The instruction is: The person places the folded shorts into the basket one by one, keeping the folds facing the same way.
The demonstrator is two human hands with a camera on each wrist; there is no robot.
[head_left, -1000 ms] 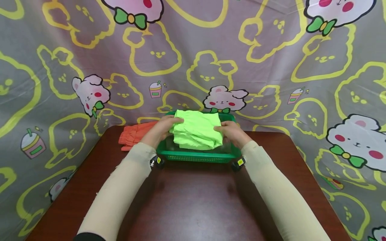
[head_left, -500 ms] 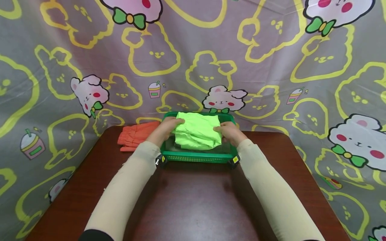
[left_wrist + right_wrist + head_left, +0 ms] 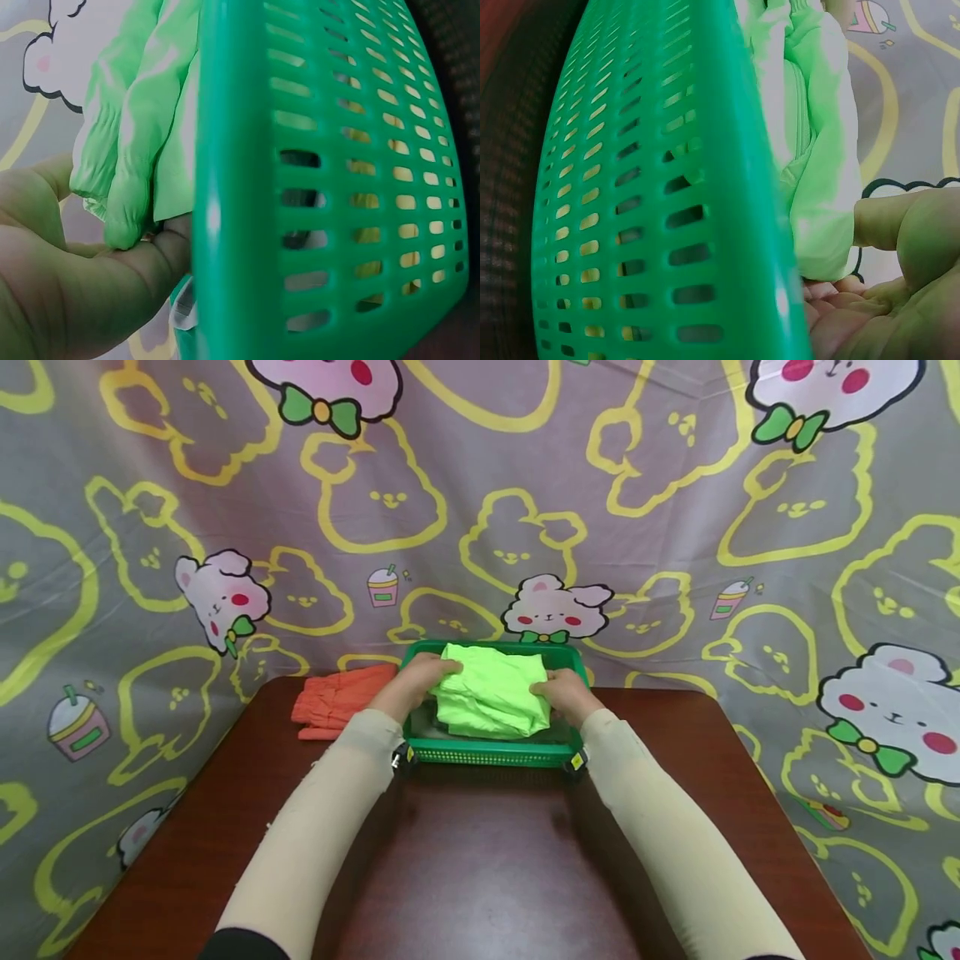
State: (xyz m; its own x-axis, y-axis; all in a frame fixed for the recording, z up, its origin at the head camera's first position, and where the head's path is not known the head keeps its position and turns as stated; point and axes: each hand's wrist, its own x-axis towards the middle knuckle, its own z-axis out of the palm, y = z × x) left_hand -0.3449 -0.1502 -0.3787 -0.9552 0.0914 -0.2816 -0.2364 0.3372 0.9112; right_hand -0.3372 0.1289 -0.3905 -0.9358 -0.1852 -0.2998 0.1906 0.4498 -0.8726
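A folded neon-green garment (image 3: 491, 692) lies between both hands, over and partly inside a green plastic basket (image 3: 487, 753). My left hand (image 3: 422, 681) pinches its left side, thumb on top and fingers beneath. On the right side, my right hand (image 3: 566, 693) grips it the same way. Gathered elastic edges show on the garment (image 3: 124, 165) in the left wrist view. A zip runs along the garment (image 3: 810, 127) in the right wrist view. The basket wall hides its lower part in both wrist views.
A folded orange garment (image 3: 341, 693) lies on the brown table (image 3: 480, 860), left of the basket. Behind the table hangs a grey cloth (image 3: 465, 468) with cartoon animals. White bits of something inside the basket show through its slots.
Both hands have come down slightly with the green garment, which sits lower in the basket. The hands have drawn a little closer together. The orange garment stays put.
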